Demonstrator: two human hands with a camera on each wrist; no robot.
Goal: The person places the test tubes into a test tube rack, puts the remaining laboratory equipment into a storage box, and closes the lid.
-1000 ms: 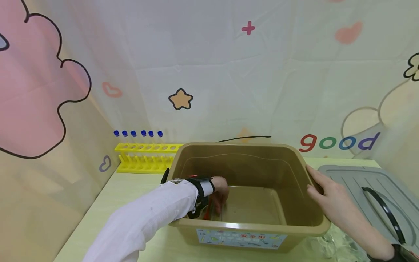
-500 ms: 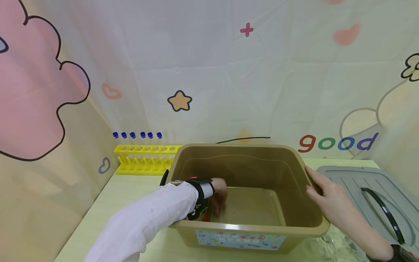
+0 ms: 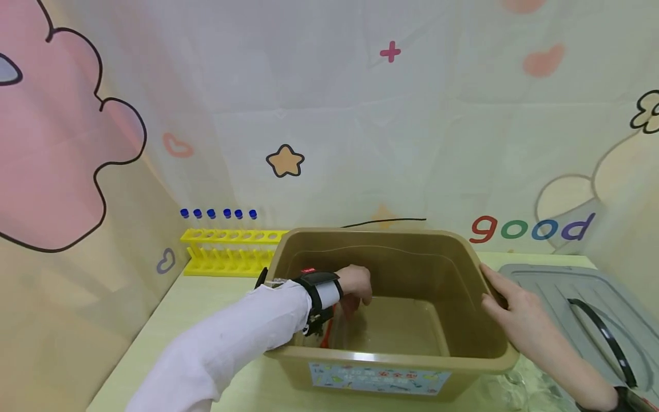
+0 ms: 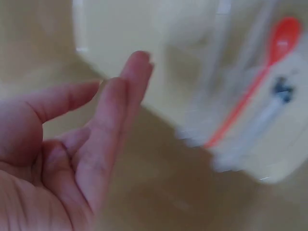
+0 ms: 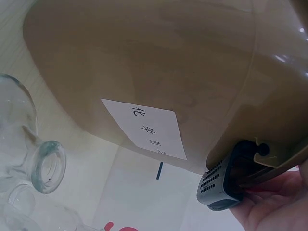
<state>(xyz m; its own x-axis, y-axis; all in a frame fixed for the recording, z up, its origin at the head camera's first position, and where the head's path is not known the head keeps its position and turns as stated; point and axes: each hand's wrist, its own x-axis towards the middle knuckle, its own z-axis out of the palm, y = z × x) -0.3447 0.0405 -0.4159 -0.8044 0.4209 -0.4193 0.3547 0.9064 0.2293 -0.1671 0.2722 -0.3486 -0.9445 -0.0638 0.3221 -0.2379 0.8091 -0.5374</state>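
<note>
Inside a brown plastic bin [image 3: 412, 361], my left hand [image 3: 357, 284] hangs over the left part of the floor. In the left wrist view its fingers and thumb are apart with nothing between them. An orange-red plastic spoon [image 4: 245, 101] lies beyond the fingertips, among blurred clear rod-like pieces [image 4: 219, 57] and a pale stick with a dark end [image 4: 252, 127]. My right hand [image 3: 520, 309] grips the bin's right rim. In the right wrist view its fingers bend under that rim beside a black handle end [image 5: 219, 185].
A yellow test tube rack [image 3: 231, 269] holding several blue-capped tubes stands back left. To the right lies a grey lid [image 3: 556, 280] with a black handle. Clear glass flasks [image 5: 48, 166] stand close to the bin's right side; a white label [image 5: 147, 127] is on that side.
My left hand has risen slightly and shifted right inside the bin, uncovering more of the red spoon. The right hand stays on the rim.
</note>
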